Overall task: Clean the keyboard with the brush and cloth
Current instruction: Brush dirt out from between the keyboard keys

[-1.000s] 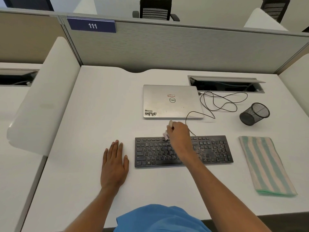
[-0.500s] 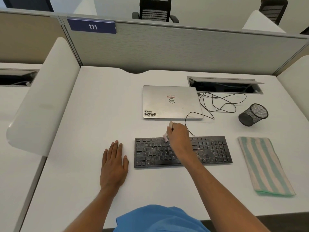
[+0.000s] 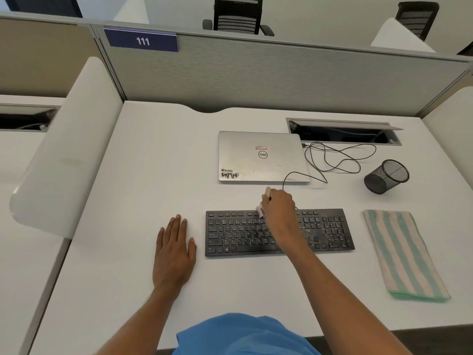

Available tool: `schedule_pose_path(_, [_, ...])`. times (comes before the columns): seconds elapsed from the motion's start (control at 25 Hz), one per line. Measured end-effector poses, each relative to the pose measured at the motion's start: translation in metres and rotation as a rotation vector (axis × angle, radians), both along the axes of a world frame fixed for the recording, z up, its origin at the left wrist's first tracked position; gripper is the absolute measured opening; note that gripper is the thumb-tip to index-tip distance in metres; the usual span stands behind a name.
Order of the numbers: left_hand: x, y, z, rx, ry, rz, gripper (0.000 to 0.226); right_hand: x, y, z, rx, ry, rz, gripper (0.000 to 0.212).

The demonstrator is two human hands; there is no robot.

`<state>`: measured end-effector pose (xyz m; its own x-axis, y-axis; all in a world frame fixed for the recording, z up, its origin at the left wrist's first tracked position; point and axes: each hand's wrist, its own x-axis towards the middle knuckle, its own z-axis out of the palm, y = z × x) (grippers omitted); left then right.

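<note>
The right hand [image 3: 280, 210] grips the brush [image 3: 261, 210] on the keyboard [image 3: 330, 230]; the left hand [image 3: 174, 248] rests flat beside it. Light strokes should sweep the dust rightward.

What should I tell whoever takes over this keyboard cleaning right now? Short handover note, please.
Right hand grips the brush, bristles on the keyboard's top rows near the middle.
Left hand rests flat and open on the desk, left of the keyboard, holding nothing.
Striped cloth lies folded on the desk right of the keyboard, untouched.
Done: brushing begun, not finished.
Left: pale dust shows on the keyboard's right part; brush that, then wipe with the cloth.
</note>
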<state>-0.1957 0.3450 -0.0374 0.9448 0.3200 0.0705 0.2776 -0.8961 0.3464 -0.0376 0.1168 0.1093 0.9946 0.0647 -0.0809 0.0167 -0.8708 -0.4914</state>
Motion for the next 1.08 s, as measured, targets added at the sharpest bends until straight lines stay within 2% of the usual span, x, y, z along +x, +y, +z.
schedule_pose_path(0.16, [0.000,0.001,-0.001,-0.004,-0.005,0.003,0.065,0.006,-0.004,0.005,-0.068,0.038,0.004,0.027])
schedule_pose_path(0.32, [0.001,0.001,-0.001,-0.009,-0.012,0.000,0.065,0.002,-0.003,0.008,0.082,0.023,-0.019,0.031])
schedule_pose_path(0.52, [0.000,0.002,-0.002,-0.007,-0.007,0.002,0.065,-0.011,-0.008,0.000,-0.103,0.037,0.029,0.031])
schedule_pose_path(0.64, [0.001,0.001,-0.002,-0.001,-0.011,0.000,0.065,-0.010,-0.009,0.007,-0.114,0.004,0.009,0.027])
schedule_pose_path(0.72, [0.001,0.001,-0.002,-0.001,-0.009,0.001,0.065,-0.010,-0.005,0.007,-0.076,-0.053,-0.005,0.028])
schedule_pose_path(0.8, [0.001,0.001,-0.001,-0.001,-0.008,0.001,0.065,-0.014,0.000,0.002,-0.016,-0.032,0.014,0.032])
schedule_pose_path(1.0, [0.000,0.001,-0.002,0.002,-0.007,-0.001,0.065,-0.019,-0.005,0.004,-0.153,0.040,0.058,0.030])
schedule_pose_path(1.08, [-0.001,0.001,-0.001,0.001,-0.008,-0.002,0.065,-0.014,-0.006,0.009,-0.138,0.025,0.035,0.029])
